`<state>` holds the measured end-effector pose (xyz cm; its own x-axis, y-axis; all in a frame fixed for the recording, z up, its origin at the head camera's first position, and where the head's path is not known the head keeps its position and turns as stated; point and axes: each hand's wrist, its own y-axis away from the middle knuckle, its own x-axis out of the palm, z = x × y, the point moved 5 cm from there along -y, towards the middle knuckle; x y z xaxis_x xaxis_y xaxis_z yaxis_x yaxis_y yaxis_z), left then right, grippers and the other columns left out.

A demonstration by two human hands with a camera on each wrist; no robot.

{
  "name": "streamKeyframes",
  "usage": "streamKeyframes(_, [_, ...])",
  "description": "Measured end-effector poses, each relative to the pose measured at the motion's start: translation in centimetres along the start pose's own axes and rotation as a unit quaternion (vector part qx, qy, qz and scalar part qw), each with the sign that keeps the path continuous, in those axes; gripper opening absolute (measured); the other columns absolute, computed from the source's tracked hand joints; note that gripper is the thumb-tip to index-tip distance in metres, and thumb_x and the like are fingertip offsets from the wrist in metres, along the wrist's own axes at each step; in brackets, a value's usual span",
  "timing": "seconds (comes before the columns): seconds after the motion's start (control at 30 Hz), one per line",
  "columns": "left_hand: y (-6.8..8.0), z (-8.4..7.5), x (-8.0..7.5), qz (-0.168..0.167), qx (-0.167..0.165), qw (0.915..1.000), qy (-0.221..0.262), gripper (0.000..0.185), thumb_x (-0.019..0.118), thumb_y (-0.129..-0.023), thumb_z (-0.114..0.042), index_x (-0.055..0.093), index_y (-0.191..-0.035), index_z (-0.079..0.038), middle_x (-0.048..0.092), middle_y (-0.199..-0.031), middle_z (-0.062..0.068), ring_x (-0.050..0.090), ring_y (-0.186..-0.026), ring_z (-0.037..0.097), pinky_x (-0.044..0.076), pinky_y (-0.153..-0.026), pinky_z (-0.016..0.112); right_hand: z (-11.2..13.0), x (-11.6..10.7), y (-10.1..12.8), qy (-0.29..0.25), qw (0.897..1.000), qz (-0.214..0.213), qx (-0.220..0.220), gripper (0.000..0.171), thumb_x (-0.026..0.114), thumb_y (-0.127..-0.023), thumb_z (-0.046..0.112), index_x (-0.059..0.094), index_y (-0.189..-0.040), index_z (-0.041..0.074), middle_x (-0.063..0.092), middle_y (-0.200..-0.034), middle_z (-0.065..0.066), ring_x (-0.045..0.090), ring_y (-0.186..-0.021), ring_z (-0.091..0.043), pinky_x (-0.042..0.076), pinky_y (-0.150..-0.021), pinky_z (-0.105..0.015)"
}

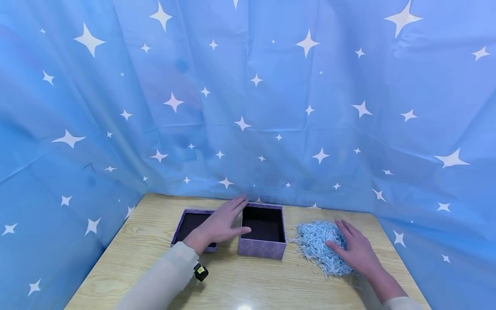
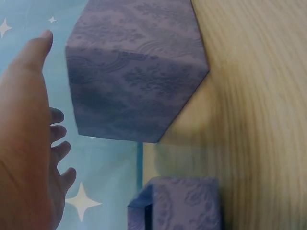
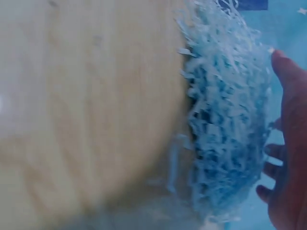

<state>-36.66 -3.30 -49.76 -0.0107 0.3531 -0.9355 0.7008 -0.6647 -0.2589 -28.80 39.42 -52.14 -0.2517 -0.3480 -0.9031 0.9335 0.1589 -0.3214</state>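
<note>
A purple patterned box (image 1: pixel 262 249) with a dark inside stands with its top uncovered at the middle of the table. My left hand (image 1: pixel 222 221) reaches along the box's left side, fingers stretched and thumb spread near the front rim. Under that forearm lies a matching shallow lid (image 1: pixel 192 224), dark inside up and partly covered by the hand. In the left wrist view, the box wall (image 2: pixel 129 86) fills the space beside the hand. A loose heap of light blue shredded paper (image 1: pixel 315 245) lies right of the box. Over its right edge hovers my right hand (image 1: pixel 358 252), fingers extended, holding nothing.
All of it sits on a light wood-grain table (image 1: pixel 271 284). A blue curtain (image 1: pixel 271 107) with white stars hangs behind and on both sides, meeting the table's back edge. A small black device (image 1: pixel 200 272) with a yellow mark hangs at the left wrist.
</note>
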Motion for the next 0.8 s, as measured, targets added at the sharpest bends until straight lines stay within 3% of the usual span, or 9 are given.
streamKeyframes(0.3, [0.3,0.1,1.5,0.032,-0.023,0.9943,0.099,0.105,0.064,-0.089,-0.067,0.009,-0.165,-0.019,-0.003,-0.169,-0.01,0.009,-0.155,0.021,0.024,-0.12,0.052,-0.4,2.0,1.0,-0.04,0.998,0.029,0.035,0.093,0.069,-0.091,0.058,0.024,-0.163,0.02,0.027,-0.161,-0.026,0.031,-0.136,-0.061,0.024,-0.096,-0.083])
streamKeyframes(0.5, [0.4,0.3,2.1,0.04,-0.037,0.989,0.137,0.108,0.069,-0.087,-0.065,0.001,-0.163,-0.029,-0.007,-0.168,-0.016,0.007,-0.155,0.017,0.026,-0.119,0.052,-0.3,3.0,1.3,-0.035,0.998,0.044,0.036,0.099,0.07,-0.086,0.065,0.031,-0.161,0.015,0.03,-0.158,-0.03,0.036,-0.132,-0.06,0.032,-0.093,-0.081])
streamKeyframes(0.8, [0.4,0.6,2.2,0.039,-0.046,0.9838,0.169,0.113,0.072,-0.083,-0.067,0.0,-0.163,-0.031,-0.008,-0.167,-0.019,0.007,-0.154,0.014,0.027,-0.119,0.051,-0.9,3.5,1.0,-0.034,0.999,0.021,0.035,0.1,0.072,-0.082,0.067,0.035,-0.159,0.014,0.042,-0.148,-0.029,0.045,-0.125,-0.056,0.033,-0.09,-0.08])
